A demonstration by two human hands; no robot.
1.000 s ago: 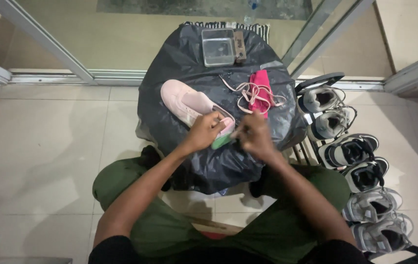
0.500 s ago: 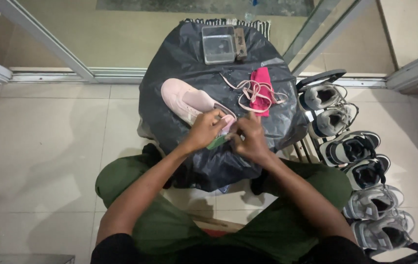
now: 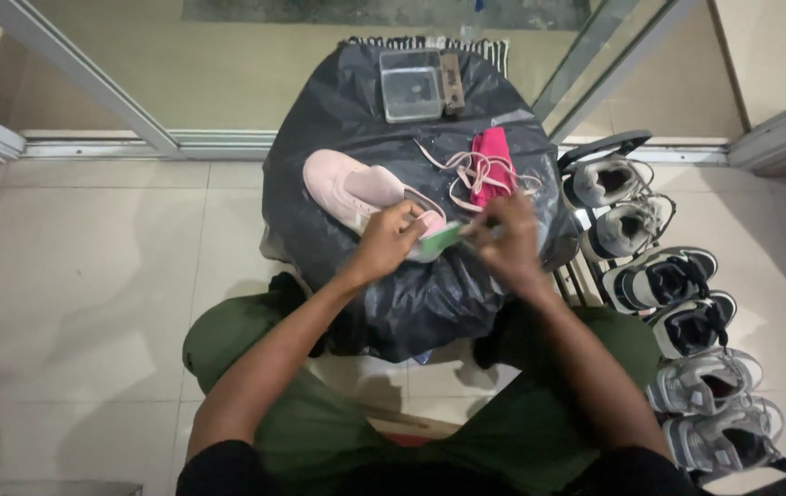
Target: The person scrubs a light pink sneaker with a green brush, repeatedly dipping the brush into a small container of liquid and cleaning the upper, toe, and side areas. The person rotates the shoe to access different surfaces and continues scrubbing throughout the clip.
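Observation:
A pale pink shoe (image 3: 351, 184) lies on a stool draped in black plastic sheet (image 3: 338, 101). My left hand (image 3: 385, 243) and my right hand (image 3: 506, 241) meet over the sheet's front, both pinching a small green thing (image 3: 441, 239) between them; what it is I cannot tell. Loose pink laces (image 3: 466, 165) and a folded magenta cloth (image 3: 494, 163) lie just beyond my right hand.
A clear plastic box (image 3: 411, 85) with a dark block (image 3: 452, 83) beside it sits at the sheet's far edge. A rack of several grey and dark shoes (image 3: 668, 294) stands to the right. Sliding glass door frames (image 3: 90, 92) run behind; tiled floor (image 3: 90, 294) lies to the left.
Both hands have stayed together over the front of the sheet, shifting slightly as the fingers work the green thing. The shoe, laces and cloth have not moved.

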